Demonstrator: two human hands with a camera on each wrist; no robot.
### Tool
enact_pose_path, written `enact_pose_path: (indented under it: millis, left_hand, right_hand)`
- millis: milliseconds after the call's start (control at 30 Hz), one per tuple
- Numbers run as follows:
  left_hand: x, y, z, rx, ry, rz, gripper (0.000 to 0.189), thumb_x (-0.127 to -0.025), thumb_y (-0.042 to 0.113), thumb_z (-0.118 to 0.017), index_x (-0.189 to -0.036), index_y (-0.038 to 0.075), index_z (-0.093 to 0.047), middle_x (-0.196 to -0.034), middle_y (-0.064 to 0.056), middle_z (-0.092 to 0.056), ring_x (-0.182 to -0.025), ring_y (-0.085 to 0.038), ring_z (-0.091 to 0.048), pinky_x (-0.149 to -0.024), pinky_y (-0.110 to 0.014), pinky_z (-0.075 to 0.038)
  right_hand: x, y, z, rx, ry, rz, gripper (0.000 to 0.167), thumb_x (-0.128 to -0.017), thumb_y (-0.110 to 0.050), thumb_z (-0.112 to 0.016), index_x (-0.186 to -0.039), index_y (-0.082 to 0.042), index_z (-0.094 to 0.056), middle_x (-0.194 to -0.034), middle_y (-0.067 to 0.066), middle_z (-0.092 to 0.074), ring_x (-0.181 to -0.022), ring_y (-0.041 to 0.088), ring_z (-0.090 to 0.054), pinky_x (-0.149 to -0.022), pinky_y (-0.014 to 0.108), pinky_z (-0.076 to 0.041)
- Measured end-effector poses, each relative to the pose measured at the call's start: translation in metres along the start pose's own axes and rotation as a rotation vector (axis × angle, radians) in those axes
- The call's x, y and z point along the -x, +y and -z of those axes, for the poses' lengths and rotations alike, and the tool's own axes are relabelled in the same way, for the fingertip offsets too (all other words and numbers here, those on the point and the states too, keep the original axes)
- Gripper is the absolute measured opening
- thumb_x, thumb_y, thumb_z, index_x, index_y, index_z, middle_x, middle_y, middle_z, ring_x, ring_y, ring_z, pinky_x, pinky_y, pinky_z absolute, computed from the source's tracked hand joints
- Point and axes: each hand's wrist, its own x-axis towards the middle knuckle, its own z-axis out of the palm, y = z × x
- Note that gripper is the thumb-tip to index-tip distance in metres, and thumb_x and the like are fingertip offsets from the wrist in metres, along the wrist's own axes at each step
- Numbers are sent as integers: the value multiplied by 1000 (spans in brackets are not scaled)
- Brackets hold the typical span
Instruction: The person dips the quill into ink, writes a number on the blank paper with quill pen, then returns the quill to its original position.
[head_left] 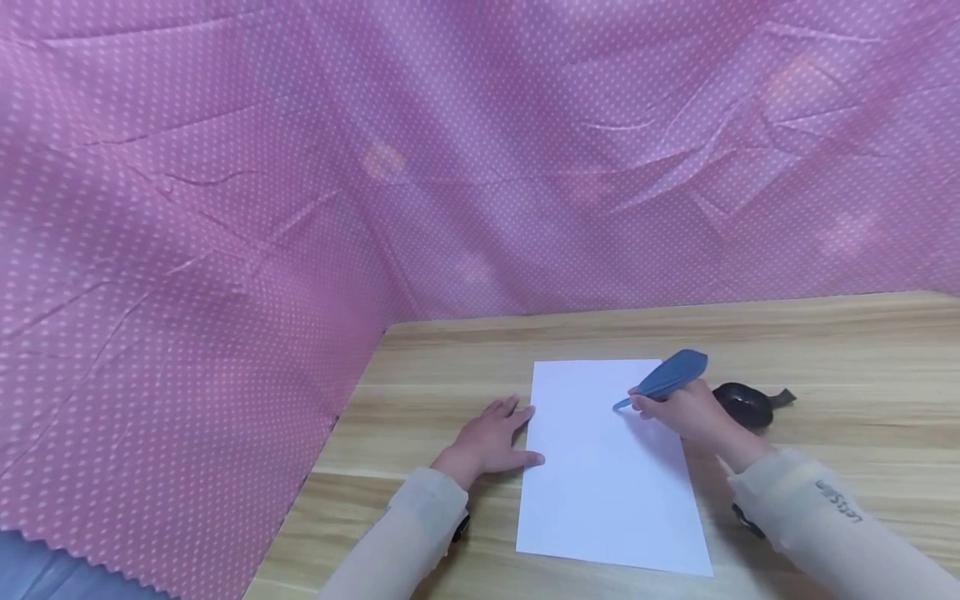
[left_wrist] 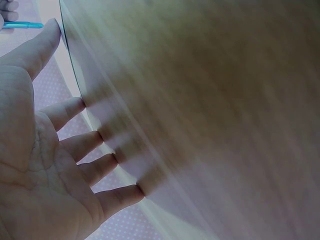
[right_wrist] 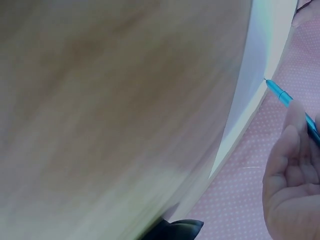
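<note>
A blue feather-shaped pen point(head_left: 672, 375) slants over a white sheet of paper point(head_left: 600, 492) in the head view. My right hand point(head_left: 696, 414) pinches it between thumb and fingers. In the right wrist view the tip of this pen point(right_wrist: 282, 95) meets the sheet, or comes very near it; no marks can be made out on the paper. At the sheet's left edge lies my left hand point(head_left: 487, 440), fingers spread. Its thumb and a finger overlap the paper's border, while the other fingertips point(left_wrist: 131, 192) touch the tabletop.
A rounded black object point(head_left: 744, 406) with a short strap sits just right of my right hand. Everything rests on a wood-grain table point(head_left: 450, 350). Pink dotted cloth point(head_left: 480, 167) hangs behind the table and along its left side.
</note>
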Motion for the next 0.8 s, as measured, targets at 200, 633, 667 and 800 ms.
enact_pose_path:
  millis: [200,633,667,800]
  left_hand:
    - [1,1,-1,4,1,5,82,-82,67,-56,-149,26,-34,-157,-6,-20,-142,-29,-18,-109,-50,-25]
    - [1,0,-2,15,6,2,83,-81,67,-57,-149,25,-35,-157,-6,-20,-142,-29,-18,-109,-50,-25]
    - [1,0,-2,15,7,2,83,-81,67,-56,-149,26,-35,-157,-6,-20,-142,-29,-18,-109,-50,-24]
    - [0,-1,-3,12,8,5,82,-82,68,-56,-149,26,-34,-157,-6,-19,-142,-29,-18,-109,-50,-24]
  right_hand:
    - [1,0,-5,-34,-17,23,24,-90,-17,-67,-106,2,-70,-83,4,-72,-75,14,-68,-76,37,-48]
    - [4,-1,-9,-44,-61,68,23,-89,-17,-68,-104,0,-71,-82,1,-72,-74,12,-67,-80,40,-49]
    - [5,-1,-9,-48,-67,67,23,-89,-17,-67,-104,0,-71,-82,1,-72,-75,12,-67,-80,39,-49]
    - [6,-2,-10,-69,-92,65,24,-90,-17,-67,-106,1,-70,-83,2,-72,-75,12,-67,-79,35,-50]
